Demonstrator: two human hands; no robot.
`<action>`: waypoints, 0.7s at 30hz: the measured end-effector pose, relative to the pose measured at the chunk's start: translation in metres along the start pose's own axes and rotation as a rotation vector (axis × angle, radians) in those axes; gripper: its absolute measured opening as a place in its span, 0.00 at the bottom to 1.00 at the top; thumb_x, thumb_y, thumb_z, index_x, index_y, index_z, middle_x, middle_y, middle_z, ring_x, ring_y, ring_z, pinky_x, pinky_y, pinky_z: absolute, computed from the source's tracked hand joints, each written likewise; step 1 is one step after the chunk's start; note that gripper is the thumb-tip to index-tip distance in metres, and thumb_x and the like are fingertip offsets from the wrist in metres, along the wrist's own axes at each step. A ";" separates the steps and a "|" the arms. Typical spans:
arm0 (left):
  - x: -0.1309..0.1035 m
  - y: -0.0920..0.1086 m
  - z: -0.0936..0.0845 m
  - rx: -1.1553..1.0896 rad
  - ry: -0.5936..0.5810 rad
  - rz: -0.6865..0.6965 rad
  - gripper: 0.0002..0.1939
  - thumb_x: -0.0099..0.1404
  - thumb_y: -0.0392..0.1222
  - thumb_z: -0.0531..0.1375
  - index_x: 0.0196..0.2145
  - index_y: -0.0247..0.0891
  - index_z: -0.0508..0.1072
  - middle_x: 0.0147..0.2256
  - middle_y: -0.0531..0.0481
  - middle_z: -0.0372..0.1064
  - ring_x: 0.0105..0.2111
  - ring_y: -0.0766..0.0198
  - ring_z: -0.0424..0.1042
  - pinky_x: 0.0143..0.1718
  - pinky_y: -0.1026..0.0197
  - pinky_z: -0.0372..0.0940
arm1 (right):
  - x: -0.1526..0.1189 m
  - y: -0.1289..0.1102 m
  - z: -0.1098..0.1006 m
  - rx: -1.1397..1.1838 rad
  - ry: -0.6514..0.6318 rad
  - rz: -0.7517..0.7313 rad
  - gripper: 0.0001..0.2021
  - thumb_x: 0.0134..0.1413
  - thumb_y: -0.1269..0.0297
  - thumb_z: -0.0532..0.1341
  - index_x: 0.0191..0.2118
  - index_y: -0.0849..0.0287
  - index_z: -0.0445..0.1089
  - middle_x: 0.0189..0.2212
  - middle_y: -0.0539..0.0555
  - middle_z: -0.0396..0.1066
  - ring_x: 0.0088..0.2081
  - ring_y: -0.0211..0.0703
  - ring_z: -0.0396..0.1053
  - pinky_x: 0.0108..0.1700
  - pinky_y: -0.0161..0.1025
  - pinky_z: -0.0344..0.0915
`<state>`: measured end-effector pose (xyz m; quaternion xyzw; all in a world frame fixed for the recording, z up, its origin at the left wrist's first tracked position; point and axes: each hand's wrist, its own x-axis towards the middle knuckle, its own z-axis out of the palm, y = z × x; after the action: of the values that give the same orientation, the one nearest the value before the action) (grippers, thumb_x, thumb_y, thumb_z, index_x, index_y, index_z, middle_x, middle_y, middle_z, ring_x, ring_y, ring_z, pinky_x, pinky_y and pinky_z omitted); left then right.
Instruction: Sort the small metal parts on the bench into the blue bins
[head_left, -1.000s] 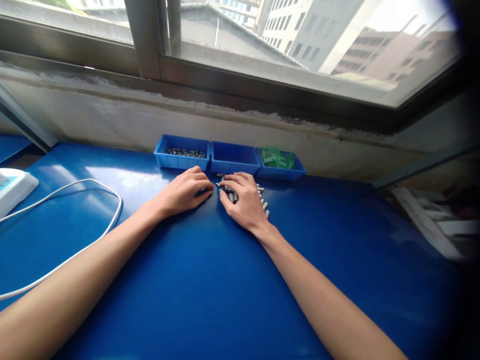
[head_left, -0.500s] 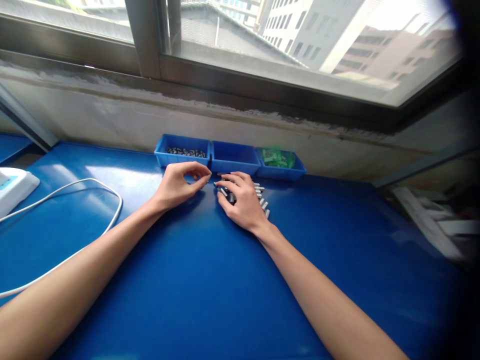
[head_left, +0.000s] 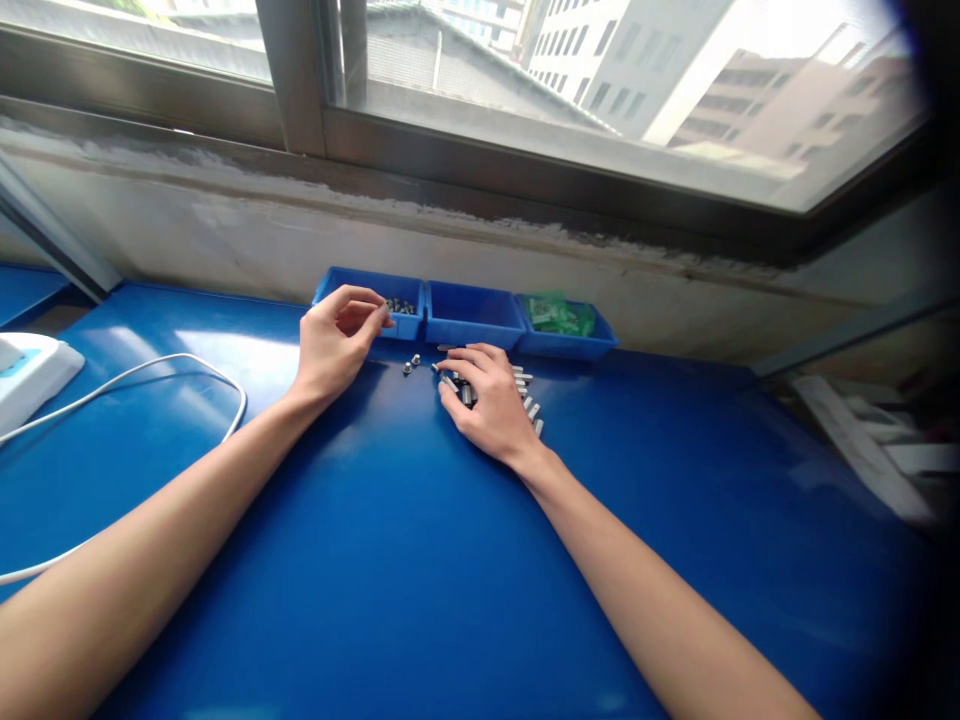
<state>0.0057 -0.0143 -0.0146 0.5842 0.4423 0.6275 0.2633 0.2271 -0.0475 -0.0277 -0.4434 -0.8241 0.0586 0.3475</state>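
My left hand (head_left: 341, 338) is over the front of the left blue bin (head_left: 405, 325), which holds many small metal screws (head_left: 401, 306). Its thumb and fingertips are pinched together; whatever is between them is too small to make out. Two small loose screws (head_left: 412, 364) lie on the blue table below the bin. My right hand (head_left: 491, 400) rests over a pile of silver metal standoffs (head_left: 529, 405), thumb and fingers spread and curved around the near side. Part of the pile is hidden beneath the palm.
Alongside stand a middle blue bin (head_left: 476, 325) and a right blue bin (head_left: 566, 345) with green plastic packets (head_left: 559, 314) inside. A white cable (head_left: 217, 372) curves across the table's left side from a white device (head_left: 37, 375). A window and wall (head_left: 247, 240) bound the back.
My left hand has moved up and left from the table to the left bin. Two loose screws now show where it was. My right hand has stayed over the pile.
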 end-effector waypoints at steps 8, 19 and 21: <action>0.004 -0.007 0.002 -0.101 0.043 -0.068 0.23 0.61 0.52 0.69 0.48 0.34 0.77 0.41 0.43 0.80 0.41 0.54 0.81 0.46 0.55 0.76 | 0.001 -0.001 -0.001 0.000 -0.004 0.007 0.10 0.59 0.66 0.63 0.45 0.56 0.78 0.50 0.58 0.77 0.58 0.56 0.64 0.63 0.57 0.63; -0.009 -0.002 0.006 0.299 -0.244 0.235 0.11 0.67 0.43 0.61 0.43 0.37 0.80 0.41 0.44 0.80 0.39 0.57 0.79 0.46 0.56 0.74 | 0.001 0.000 -0.001 0.008 -0.014 0.019 0.11 0.59 0.66 0.63 0.46 0.55 0.78 0.50 0.57 0.76 0.59 0.56 0.63 0.64 0.57 0.61; -0.011 -0.004 0.006 0.436 -0.407 0.365 0.13 0.67 0.41 0.60 0.47 0.37 0.80 0.46 0.42 0.79 0.46 0.54 0.77 0.51 0.53 0.71 | 0.001 0.000 -0.001 0.014 -0.017 0.018 0.11 0.59 0.66 0.63 0.46 0.55 0.79 0.51 0.57 0.76 0.58 0.56 0.63 0.64 0.57 0.62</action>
<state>0.0132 -0.0206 -0.0238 0.8092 0.3927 0.4257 0.0988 0.2272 -0.0474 -0.0262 -0.4477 -0.8226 0.0710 0.3432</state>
